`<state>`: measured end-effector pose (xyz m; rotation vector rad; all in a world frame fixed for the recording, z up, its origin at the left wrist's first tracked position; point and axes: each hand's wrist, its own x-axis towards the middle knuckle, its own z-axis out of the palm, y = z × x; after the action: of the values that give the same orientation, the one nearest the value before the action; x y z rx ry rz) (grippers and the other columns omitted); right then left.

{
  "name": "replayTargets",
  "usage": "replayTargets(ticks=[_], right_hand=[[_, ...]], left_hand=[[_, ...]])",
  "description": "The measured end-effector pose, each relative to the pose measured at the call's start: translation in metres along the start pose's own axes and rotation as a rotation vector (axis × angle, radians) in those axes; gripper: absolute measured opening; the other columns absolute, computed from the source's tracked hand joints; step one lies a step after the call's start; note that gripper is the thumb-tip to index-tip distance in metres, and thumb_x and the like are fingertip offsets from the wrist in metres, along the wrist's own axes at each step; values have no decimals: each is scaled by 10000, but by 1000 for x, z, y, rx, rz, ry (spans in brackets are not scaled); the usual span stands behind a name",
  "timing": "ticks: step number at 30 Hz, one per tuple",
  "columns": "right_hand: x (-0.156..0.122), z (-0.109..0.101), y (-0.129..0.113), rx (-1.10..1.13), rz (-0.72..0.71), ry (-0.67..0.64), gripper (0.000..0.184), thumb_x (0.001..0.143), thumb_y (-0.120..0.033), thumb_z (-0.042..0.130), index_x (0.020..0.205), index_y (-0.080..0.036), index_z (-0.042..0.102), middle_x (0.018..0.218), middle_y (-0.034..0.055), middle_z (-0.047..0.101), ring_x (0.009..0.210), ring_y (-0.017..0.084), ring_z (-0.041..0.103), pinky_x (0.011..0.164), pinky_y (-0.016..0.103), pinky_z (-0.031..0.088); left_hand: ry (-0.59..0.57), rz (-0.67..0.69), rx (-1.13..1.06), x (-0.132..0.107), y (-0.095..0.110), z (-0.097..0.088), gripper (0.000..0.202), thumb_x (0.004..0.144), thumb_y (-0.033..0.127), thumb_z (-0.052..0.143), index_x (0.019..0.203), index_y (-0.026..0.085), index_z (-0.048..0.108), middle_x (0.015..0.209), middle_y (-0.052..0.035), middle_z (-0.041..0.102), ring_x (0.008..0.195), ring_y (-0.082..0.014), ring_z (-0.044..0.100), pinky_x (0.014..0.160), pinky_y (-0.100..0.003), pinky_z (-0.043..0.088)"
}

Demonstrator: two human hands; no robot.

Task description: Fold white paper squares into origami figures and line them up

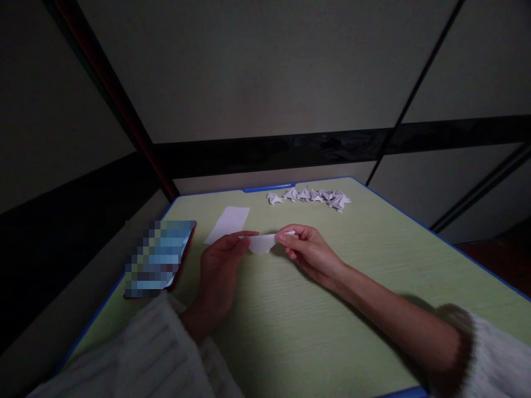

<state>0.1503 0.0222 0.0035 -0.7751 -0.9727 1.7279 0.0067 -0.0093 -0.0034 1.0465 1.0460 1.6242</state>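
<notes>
Between my two hands is a small piece of folded white paper [261,243], held a little above the table. My left hand [224,262] pinches its left end between thumb and fingers. At the other end, my right hand [309,249] grips the paper the same way, with a narrow white edge poking out past the thumb. Just beyond my left hand lies a flat white sheet of paper [230,220]. Several folded white paper figures [306,193] with pointed corners sit in a row at the far side, those on the right bunched together.
A tablet or phone with a red edge [161,257], its screen blurred out, lies on the left of the light green table [357,331]. The table has a blue rim. Behind it stand pale panels with a dark band [269,152].
</notes>
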Motion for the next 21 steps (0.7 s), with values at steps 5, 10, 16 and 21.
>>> replayTargets(ticks=[5,10,16,21], right_hand=[[0,-2,0,-115,-98,67,167,540,-205,680,497,-105,553,340,-81,421,335,-6,298,333,134,171],[-1,-2,-1,-261,-119,49,191,496,-223,702,514,-101,556,420,-45,503,373,21,369,374,164,238],[-1,-1,-1,-335,-170,16,211,556,-285,660,508,-118,540,362,-73,411,340,20,306,353,169,198],[0,-2,-2,-355,-205,7,230,577,-316,645,527,-123,531,362,-71,419,335,24,330,346,161,222]], left_hand=[[2,-77,24,3,-1,1,56,566,171,643,612,173,610,514,61,583,530,-59,501,547,-156,391],[-84,-116,217,3,5,5,103,509,139,657,607,147,625,558,39,612,489,-69,512,463,-163,398],[-271,-204,289,1,3,6,112,597,201,594,655,122,648,387,34,564,325,-66,454,336,-165,349],[-284,-189,318,1,2,4,123,616,198,582,666,119,661,364,36,551,308,-55,437,333,-156,345]])
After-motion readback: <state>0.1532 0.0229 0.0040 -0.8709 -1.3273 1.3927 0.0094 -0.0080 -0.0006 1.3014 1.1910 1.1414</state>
